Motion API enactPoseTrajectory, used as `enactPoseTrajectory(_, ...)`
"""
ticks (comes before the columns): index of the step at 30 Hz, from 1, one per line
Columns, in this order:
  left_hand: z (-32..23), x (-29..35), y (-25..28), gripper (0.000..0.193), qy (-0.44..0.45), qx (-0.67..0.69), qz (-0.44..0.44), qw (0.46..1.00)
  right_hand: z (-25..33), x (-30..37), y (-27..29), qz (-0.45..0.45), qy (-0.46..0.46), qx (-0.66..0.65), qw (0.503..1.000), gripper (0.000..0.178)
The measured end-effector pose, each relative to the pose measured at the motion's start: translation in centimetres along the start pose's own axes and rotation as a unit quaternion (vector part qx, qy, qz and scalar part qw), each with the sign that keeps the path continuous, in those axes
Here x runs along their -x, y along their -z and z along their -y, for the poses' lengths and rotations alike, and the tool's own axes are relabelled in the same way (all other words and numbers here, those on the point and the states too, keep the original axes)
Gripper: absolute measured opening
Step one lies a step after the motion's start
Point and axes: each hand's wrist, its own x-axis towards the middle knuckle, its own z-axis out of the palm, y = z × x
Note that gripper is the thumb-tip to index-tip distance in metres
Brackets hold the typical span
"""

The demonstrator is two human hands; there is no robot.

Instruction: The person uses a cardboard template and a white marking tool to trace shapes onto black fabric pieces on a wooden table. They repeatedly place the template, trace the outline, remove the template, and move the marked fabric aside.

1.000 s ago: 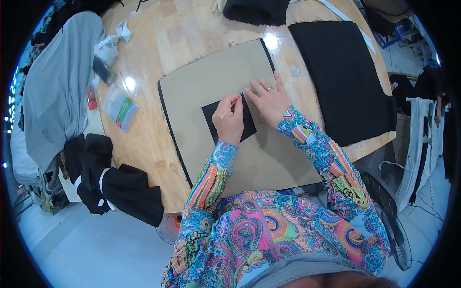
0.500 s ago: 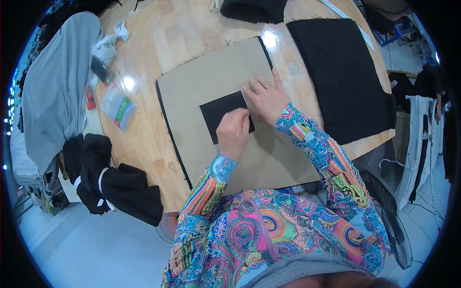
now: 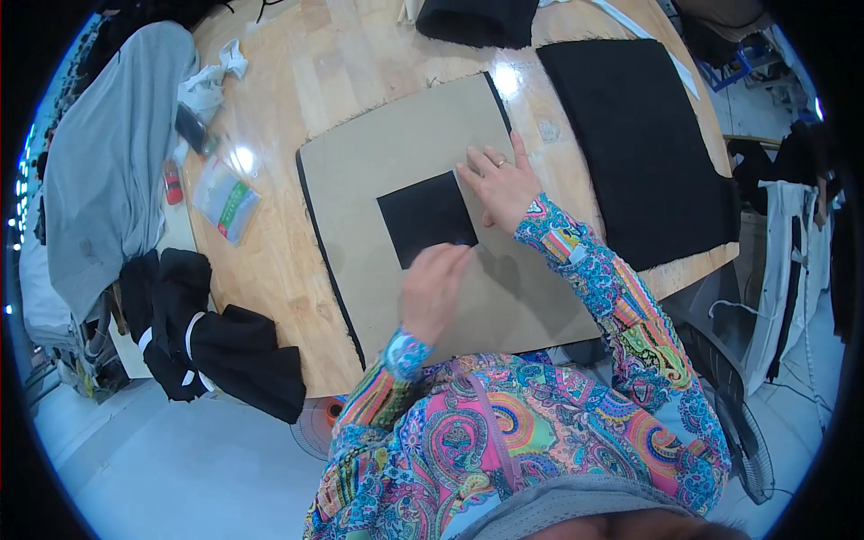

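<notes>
A beige panel [image 3: 355, 166] with a slightly curved far edge lies flat on the table, frayed black fabric showing along its left and upper right edges. Near its middle is a black square [image 3: 425, 211]; whether it is a cut-out or a piece laid on top, I cannot tell. My left hand [image 3: 434, 290] is closed in a pinch at the square's near right corner; whatever small thing it pinches is mostly hidden. Flat beside the square's right edge rests my right hand [image 3: 500, 184], fingers spread on the panel and the thumb out toward the square.
Black fabric panel [image 3: 643, 153] lies at the right of the wooden table [image 3: 261, 297]. Another folded black piece [image 3: 477, 20] is at the far edge. Leftward are a plastic packet [image 3: 225, 200], a dark phone-like object [image 3: 191, 128], grey cloth [image 3: 117, 171] and a black bundle tied with white [image 3: 225, 342].
My left hand has drawn nearer to me along the square's right side, uncovering more of the black. My right hand has stayed in place.
</notes>
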Motion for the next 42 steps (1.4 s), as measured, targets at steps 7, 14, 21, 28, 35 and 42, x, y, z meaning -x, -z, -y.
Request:
enactPoseTrajectory(7, 6.9, 4.7, 7.4, 0.017, 0.204, -0.135, -0.134, 0.960, -0.5, 0.0, 0.5, 0.046, -0.007, -0.019, 0.999, 0.090)
enactPoseTrajectory(14, 7.0, 4.8, 7.7, 0.024, 0.161, -0.183, -0.154, 0.958, -2.0, 0.2, -0.9, 0.018, -0.004, -0.049, 0.999, 0.087)
enactPoseTrajectory(21, 7.8, 3.9, 5.9, 0.026, 0.248, 0.091, -0.195, 0.945, -4.1, 0.5, -2.8, 0.016, -0.029, -0.110, 0.993, 0.090)
enactPoseTrajectory(28, 7.7, 4.5, 5.7, 0.026, 0.246, -0.004, -0.161, 0.956, -3.6, 0.9, -2.8, -0.003, -0.107, -0.161, 0.981, 0.100)
enactPoseTrajectory(35, 7.7, 4.4, 5.6, 0.024, 0.204, -0.038, -0.181, 0.961, -5.5, 1.0, -4.9, -0.165, -0.193, -0.474, 0.843, 0.098)
enactPoseTrajectory(42, 7.9, 4.3, 5.0, 0.027, 0.130, -0.090, -0.230, 0.960, -4.6, 2.2, -1.9, -0.234, -0.210, -0.658, 0.684, 0.060)
